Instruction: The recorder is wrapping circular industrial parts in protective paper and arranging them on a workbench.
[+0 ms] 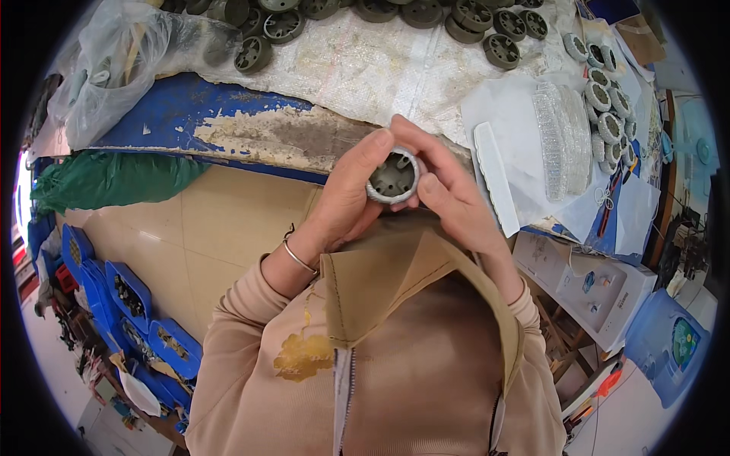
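Between both hands, over the table's near edge, is a small dark wheel (pixel 393 178) with holes in its hub and a pale, sparkly band around its rim. My left hand (pixel 347 182) grips it from the left, thumb along the top of the band. From the other side my right hand (pixel 455 191) closes on it, the thumb by the lower right of the rim and the fingers curled behind. Some fingertips are hidden by the wheel and hands. A white strip with a wavy edge (pixel 496 178) lies on the table right of my right hand.
Bare dark wheels (pixel 502 51) lie along the far side on a white woven sheet (pixel 365 64). At the right are stacked glittery strips (pixel 559 140), several banded wheels (pixel 610 128) and a red-handled tool (pixel 604 216). Blue bins (pixel 173 348) stand at lower left.
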The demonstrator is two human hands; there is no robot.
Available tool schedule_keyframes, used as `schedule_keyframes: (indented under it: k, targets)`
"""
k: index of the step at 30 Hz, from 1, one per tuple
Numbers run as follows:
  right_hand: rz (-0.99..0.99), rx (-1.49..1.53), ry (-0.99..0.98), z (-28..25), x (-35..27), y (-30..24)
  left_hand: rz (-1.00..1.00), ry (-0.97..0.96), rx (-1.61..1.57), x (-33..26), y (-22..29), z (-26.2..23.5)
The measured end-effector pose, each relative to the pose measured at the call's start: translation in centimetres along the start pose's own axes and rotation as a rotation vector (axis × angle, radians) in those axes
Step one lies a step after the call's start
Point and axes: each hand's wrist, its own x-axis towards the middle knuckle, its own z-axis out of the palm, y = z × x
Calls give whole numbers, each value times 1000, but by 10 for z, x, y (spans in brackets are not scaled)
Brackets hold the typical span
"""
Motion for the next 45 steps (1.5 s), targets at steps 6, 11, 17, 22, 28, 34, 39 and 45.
schedule_keyframes:
  k: [6,11,17,22,28,34,39,45]
  targets:
    - [-203,-686,46,-7,-6,0,24,85,94,4,-1,3]
    - [-262,-849,80,-5,-2,-4,-51,56,23,8,0,6]
    - [-203,-641,133,-7,-2,-1,-70,110,37,8,0,7]
    - [-187,-572,183,-11,-1,5,100,-127,266,-5,2,-11]
    - [-239,-656,196,-8,-3,2,278,-146,600,-12,6,-6]
    - [-373,-1154,300,0,-2,-15,279,-114,1212,-10,25,0]
    - [-198,-363,188,-13,-6,-10,-134,-62,104,-9,20,3]
    - [-38,56,9,-16,-4,12,-222,-85,-147,-4,6,11]
